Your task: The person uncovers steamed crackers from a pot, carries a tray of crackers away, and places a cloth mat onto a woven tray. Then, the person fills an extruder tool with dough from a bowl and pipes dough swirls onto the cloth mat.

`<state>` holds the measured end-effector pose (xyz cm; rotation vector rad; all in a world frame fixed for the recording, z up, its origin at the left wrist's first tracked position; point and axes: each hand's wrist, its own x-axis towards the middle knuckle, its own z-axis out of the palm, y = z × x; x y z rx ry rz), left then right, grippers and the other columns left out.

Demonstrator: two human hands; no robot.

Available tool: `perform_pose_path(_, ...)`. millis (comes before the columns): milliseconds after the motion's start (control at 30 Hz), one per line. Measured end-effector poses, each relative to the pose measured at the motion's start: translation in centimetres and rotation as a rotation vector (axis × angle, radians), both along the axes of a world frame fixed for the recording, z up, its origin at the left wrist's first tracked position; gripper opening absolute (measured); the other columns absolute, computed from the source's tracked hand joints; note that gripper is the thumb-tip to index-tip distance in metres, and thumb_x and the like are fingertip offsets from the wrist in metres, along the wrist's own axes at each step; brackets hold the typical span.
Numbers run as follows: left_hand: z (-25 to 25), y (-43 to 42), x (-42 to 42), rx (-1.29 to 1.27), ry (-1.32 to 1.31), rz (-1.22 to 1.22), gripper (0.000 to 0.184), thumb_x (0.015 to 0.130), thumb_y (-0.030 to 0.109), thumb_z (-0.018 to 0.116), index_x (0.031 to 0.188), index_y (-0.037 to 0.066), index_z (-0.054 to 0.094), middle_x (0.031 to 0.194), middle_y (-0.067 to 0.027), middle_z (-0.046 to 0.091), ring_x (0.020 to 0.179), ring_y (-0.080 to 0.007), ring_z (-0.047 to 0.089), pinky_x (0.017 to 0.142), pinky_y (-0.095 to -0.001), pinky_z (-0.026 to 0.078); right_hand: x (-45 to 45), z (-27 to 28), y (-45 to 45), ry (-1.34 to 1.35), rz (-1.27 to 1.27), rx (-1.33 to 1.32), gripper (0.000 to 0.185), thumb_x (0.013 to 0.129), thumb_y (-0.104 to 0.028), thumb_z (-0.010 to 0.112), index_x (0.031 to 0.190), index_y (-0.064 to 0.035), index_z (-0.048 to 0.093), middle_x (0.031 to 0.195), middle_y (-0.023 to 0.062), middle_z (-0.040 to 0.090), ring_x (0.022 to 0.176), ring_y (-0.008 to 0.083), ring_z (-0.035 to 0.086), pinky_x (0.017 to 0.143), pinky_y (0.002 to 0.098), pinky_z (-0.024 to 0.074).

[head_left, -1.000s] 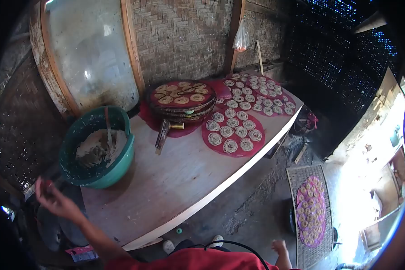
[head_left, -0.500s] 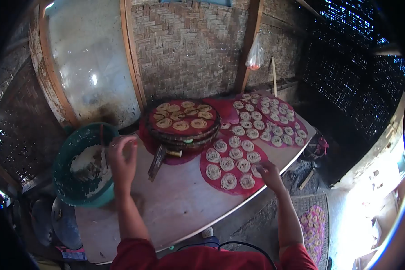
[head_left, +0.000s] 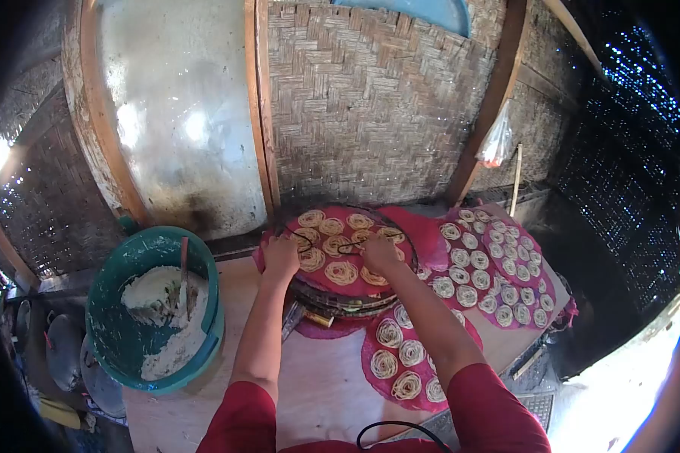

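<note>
A stack of round trays [head_left: 332, 303] stands on the table, topped by a red sheet [head_left: 326, 285] with pale noodle-like coils [head_left: 342, 272] on it. Two dark cord loops [head_left: 310, 241] lie across these coils. At the left rim, my left hand [head_left: 281, 257] is closed around one cord. Over the right part of the sheet, my right hand [head_left: 381, 254] is closed around the other cord [head_left: 344, 248]. Both hands face down, and their fingertips are partly hidden. In front of the stack, my right forearm crosses another red sheet of coils [head_left: 406, 383].
A green tub [head_left: 104, 351] with white doughy mass and a stick [head_left: 184, 264] stands at left. More coil-covered sheets [head_left: 499, 260] lie on the table's right side. Behind is a woven wall [head_left: 370, 106]; a plastic bag [head_left: 496, 140] hangs from a post. Dark pans [head_left: 64, 351] are at lower left.
Both hands have moved inward onto the top of the tray stack, the left from beside the tub, the right from the front sheet of coils. The head view has shifted.
</note>
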<state>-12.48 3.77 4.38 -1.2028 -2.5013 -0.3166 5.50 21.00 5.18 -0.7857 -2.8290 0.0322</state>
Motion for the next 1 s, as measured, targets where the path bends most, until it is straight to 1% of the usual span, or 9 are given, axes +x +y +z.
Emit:
perform_pose_path(267, 1.4, -0.5, -1.0, -0.035, -0.145, -0.088, 0.007, 0.076, 0.020, 0.063, 0.077, 0.013, 0.066, 0.092, -0.0074, 0.063, 0.097, -0.0303, 0.056, 0.083, -0.0486, 0.042, -0.9, 0.2, 3.2, -0.049, 0.101, -0.019, 0.019, 0.080, -0.018, 0.057, 0.091, -0.0060, 0.066, 0.101, 0.0120, 0.062, 0.095, 0.0310, 0.059, 0.084, 0.0441, 0.0453)
perform_pose_path(333, 2.1, -1.2, -1.2, -0.053, -0.171, -0.128, 0.009, 0.077, 0.019, 0.062, 0.080, 0.011, 0.064, 0.091, -0.0071, 0.063, 0.095, -0.0313, 0.057, 0.081, -0.0468, 0.044, 1.7, 1.0, 6.2, 0.553, 0.086, -0.632, 0.016, 0.079, -0.016, 0.058, 0.087, -0.0033, 0.065, 0.088, 0.0123, 0.065, 0.083, 0.0287, 0.063, 0.074, 0.0370, 0.0489)
perform_pose_path(400, 1.9, -2.1, -2.7, 0.405, -0.519, -0.159, 0.017, 0.080, 0.014, 0.058, 0.096, 0.007, 0.057, 0.091, -0.0103, 0.062, 0.091, -0.0324, 0.058, 0.080, -0.0430, 0.044, 5.3, 2.5, 9.7, 0.671, -0.015, -0.400, 0.016, 0.081, -0.014, 0.059, 0.092, -0.0026, 0.063, 0.082, 0.0106, 0.064, 0.073, 0.0187, 0.063, 0.066, 0.0286, 0.0500)
perform_pose_path(467, 1.3, -4.3, -3.6, 0.898, -0.599, -0.143, 0.021, 0.083, 0.013, 0.054, 0.102, 0.003, 0.053, 0.080, -0.0148, 0.061, 0.079, -0.0302, 0.061, 0.075, -0.0431, 0.045, 9.6, 1.0, 15.2, 0.929, -0.145, -0.584, 0.018, 0.079, -0.015, 0.057, 0.089, -0.0004, 0.064, 0.086, 0.0140, 0.065, 0.081, 0.0289, 0.063, 0.073, 0.0334, 0.0481)
perform_pose_path(567, -0.6, -7.7, -4.6, 0.933, -0.471, 0.057, 0.032, 0.083, 0.008, 0.055, 0.112, 0.001, 0.045, 0.089, -0.0175, 0.058, 0.087, -0.0327, 0.058, 0.082, -0.0413, 0.043, 14.5, -2.9, 19.0, 0.915, -0.363, -0.185, 0.020, 0.079, -0.016, 0.058, 0.089, -0.0001, 0.064, 0.090, 0.0153, 0.065, 0.084, 0.0285, 0.062, 0.076, 0.0353, 0.0477)
perform_pose_path(633, -3.2, -8.6, -4.8, 0.621, 0.253, 0.165, 0.038, 0.083, 0.011, 0.055, 0.117, -0.002, 0.044, 0.097, -0.0202, 0.058, 0.091, -0.0365, 0.057, 0.085, -0.0415, 0.042, 15.8, -3.5, 16.3, 0.657, -0.687, 0.340, 0.024, 0.079, -0.018, 0.059, 0.093, 0.0000, 0.064, 0.093, 0.0178, 0.064, 0.087, 0.0300, 0.061, 0.077, 0.0359, 0.0475)
perform_pose_path(733, -6.0, -9.1, -3.5, 0.369, -0.389, 0.345, 0.034, 0.082, 0.015, 0.059, 0.111, -0.002, 0.054, 0.114, -0.0240, 0.053, 0.112, -0.0358, 0.047, 0.091, -0.0412, 0.040, 16.2, -3.0, 11.7, 0.462, -0.421, -0.379, 0.031, 0.081, -0.022, 0.059, 0.101, 0.0016, 0.060, 0.086, 0.0147, 0.064, 0.076, 0.0269, 0.062, 0.069, 0.0354, 0.0498)
perform_pose_path(867, -2.0, -8.7, 1.5, 0.455, -0.318, 0.242, 0.030, 0.081, 0.018, 0.060, 0.101, -0.004, 0.060, 0.108, -0.0227, 0.057, 0.105, -0.0345, 0.053, 0.086, -0.0406, 0.043, 14.3, -5.0, 7.5, 0.523, -0.412, -1.265, 0.031, 0.086, -0.028, 0.057, 0.097, 0.0010, 0.060, 0.078, 0.0074, 0.063, 0.064, 0.0160, 0.060, 0.057, 0.0283, 0.0481)
perform_pose_path(1000, -4.5, -7.8, 1.5, 0.542, -0.736, 0.029, 0.030, 0.081, 0.021, 0.062, 0.097, -0.004, 0.062, 0.090, -0.0171, 0.064, 0.084, -0.0269, 0.062, 0.075, -0.0346, 0.048, 13.5, -5.9, 7.5, 0.646, -0.386, -1.397, 0.022, 0.086, -0.025, 0.059, 0.088, -0.0025, 0.058, 0.072, 0.0034, 0.059, 0.060, 0.0119, 0.055, 0.053, 0.0237, 0.0440)
